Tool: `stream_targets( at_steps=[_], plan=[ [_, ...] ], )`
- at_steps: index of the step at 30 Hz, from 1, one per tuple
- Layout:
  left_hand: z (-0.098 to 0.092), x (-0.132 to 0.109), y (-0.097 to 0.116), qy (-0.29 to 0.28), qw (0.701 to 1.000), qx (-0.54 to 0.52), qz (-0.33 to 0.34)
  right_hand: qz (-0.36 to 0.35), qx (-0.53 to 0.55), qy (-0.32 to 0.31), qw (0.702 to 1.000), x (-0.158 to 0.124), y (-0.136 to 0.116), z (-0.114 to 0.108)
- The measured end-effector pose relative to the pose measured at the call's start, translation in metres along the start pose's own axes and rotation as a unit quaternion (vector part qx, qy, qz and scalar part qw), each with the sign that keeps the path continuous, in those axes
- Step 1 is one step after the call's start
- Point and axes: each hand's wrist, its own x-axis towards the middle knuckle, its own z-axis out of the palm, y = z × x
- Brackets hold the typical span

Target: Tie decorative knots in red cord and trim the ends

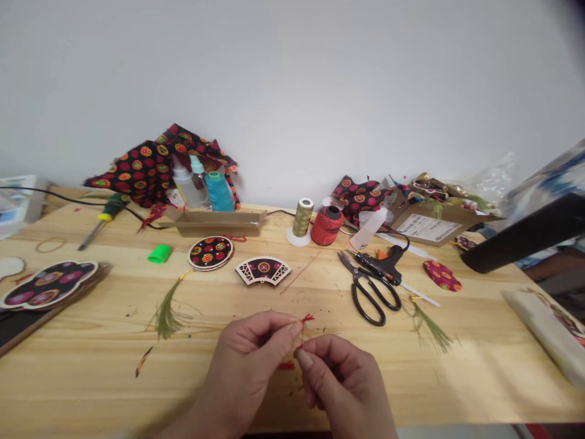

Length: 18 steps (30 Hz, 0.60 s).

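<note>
Left hand [249,360] and right hand [342,384] were close together, both pinching a small red thread [307,317] between the fingertips, held above the desk [91,390] near its near edge. Red scraps [286,365] lay just under the hands. Farther away sat a fan-shaped wooden ornament [264,270] and a round ornament [210,253]. To the right lay black-handled scissors [369,292] just beside a glue gun [381,265], then a green tassel [429,326].
</note>
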Motion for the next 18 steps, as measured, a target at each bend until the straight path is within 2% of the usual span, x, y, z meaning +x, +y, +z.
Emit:
stream_targets(
  at_steps=[9,18],
  plan=[
    [0.0052,-0.0023,0.0011,0.023,1.000,-0.005,-0.009,-0.055,-0.038,-0.001,0.998,-0.0017,0.0059,-0.0036],
    [0.0021,-0.0017,-0.0065,0.001,1.000,0.000,-0.002,-0.102,-0.108,0.002,0.989,-0.0005,0.0099,-0.0055]
  ],
)
